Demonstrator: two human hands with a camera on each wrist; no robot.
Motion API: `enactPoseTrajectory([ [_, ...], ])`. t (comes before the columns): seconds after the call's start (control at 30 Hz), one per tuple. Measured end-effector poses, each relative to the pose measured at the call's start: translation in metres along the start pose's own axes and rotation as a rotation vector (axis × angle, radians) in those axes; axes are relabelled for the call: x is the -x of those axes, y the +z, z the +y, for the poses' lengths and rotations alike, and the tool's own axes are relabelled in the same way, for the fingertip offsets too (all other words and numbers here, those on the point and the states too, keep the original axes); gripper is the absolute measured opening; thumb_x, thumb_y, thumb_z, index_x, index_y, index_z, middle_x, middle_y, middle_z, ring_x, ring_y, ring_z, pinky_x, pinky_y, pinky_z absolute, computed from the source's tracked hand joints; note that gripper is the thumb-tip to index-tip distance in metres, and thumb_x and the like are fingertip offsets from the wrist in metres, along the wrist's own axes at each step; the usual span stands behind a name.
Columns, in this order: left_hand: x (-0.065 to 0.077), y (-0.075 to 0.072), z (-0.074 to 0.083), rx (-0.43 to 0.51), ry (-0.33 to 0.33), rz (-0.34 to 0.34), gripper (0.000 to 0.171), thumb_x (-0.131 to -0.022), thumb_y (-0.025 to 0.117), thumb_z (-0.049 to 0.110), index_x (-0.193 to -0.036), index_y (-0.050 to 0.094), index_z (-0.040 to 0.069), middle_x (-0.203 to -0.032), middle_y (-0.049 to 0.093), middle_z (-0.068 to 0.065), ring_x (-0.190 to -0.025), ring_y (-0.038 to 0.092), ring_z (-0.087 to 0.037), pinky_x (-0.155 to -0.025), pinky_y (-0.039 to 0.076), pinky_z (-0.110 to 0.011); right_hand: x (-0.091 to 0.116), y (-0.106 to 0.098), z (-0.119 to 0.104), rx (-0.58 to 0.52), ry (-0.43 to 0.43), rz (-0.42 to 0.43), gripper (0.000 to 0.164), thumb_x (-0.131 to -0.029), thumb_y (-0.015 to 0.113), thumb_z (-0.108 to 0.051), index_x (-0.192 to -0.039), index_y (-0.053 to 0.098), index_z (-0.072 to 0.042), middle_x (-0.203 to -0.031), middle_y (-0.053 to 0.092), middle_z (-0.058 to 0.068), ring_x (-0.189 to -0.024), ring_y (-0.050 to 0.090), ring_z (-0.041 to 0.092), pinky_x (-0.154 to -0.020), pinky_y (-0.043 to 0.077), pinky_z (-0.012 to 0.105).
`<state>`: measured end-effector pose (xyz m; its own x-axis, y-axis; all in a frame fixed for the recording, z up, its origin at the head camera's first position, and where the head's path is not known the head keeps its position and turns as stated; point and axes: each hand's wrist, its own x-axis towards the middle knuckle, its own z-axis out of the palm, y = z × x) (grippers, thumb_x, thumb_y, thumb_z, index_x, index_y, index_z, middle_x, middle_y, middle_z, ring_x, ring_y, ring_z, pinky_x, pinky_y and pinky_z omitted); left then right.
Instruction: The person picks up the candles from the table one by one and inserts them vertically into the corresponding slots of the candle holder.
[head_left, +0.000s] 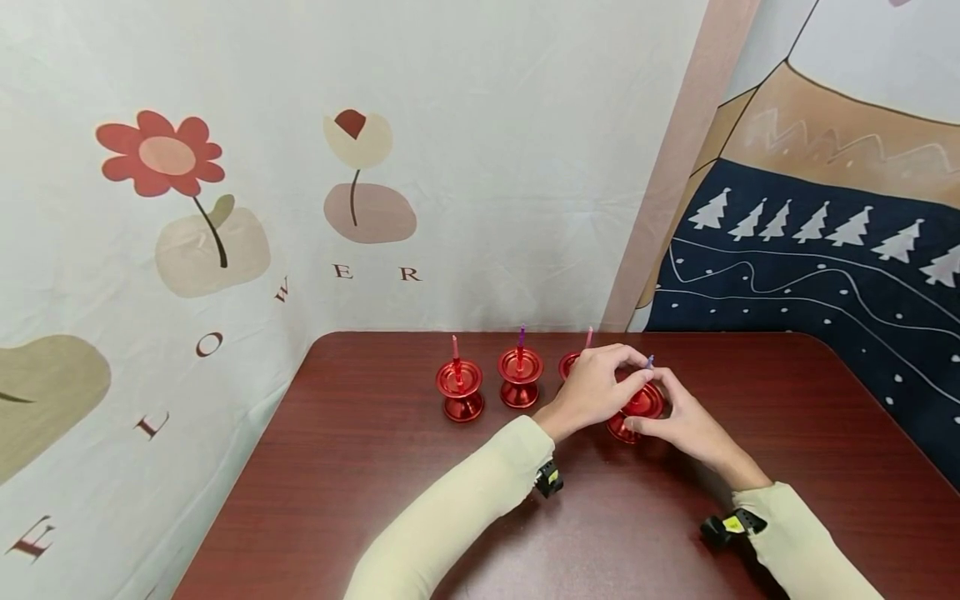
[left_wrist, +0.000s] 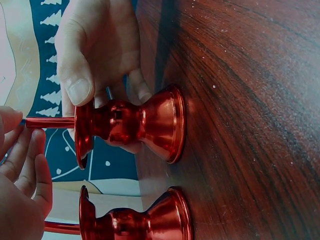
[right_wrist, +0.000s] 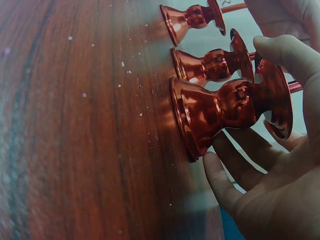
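Note:
A shiny red candle holder [head_left: 643, 406] with a flared foot and a round dish stands upright on the table. My right hand [head_left: 686, 421] grips it, its thumb on the dish in the left wrist view and its fingers around the far side. Above the dish, my left hand [head_left: 597, 385] pinches a thin blue candle [head_left: 650, 361] at the top of the holder's red tube [left_wrist: 50, 122]. Most of this candle is hidden by the fingers and the tube. In the right wrist view, the gripped holder [right_wrist: 242, 102] is nearest, with its foot on the tabletop.
On the brown table [head_left: 360, 467], a holder with a pink candle [head_left: 460, 379] and one with a purple candle [head_left: 520, 367] stand left of my hands. Another holder [head_left: 568, 363] with a pink candle is partly behind my left hand. A printed cloth [head_left: 487, 167] hangs behind.

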<state>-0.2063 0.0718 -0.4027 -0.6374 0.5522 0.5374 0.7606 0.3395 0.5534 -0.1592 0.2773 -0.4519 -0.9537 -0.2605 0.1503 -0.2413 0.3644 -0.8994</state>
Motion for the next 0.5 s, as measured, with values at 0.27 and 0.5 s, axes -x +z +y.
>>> enactPoseTrajectory([
  [0.27,-0.0018,-0.0007,0.0007,-0.017,-0.006,-0.001,0.019,-0.108,0.073,0.021,-0.117,0.084,0.009,-0.115,0.081,-0.001,-0.111,0.073,-0.007,-0.102,0.047,-0.013,0.0004,0.0006,-0.0011,0.016,-0.011,0.010,0.068,-0.094,0.085,-0.009,-0.148,0.044,-0.001,-0.135,0.064,0.020,-0.110,0.068,0.010,-0.093,0.057,0.022],
  [0.5,-0.0006,-0.0005,-0.0001,-0.013,-0.033,-0.028,0.021,-0.108,0.072,0.021,-0.120,0.084,0.009,-0.118,0.082,-0.002,-0.113,0.073,-0.009,-0.101,0.049,-0.014,-0.0003,0.0012,-0.0005,0.013,-0.023,0.010,0.068,-0.094,0.084,-0.007,-0.148,0.044,0.000,-0.136,0.064,0.019,-0.111,0.067,0.011,-0.092,0.057,0.022],
])
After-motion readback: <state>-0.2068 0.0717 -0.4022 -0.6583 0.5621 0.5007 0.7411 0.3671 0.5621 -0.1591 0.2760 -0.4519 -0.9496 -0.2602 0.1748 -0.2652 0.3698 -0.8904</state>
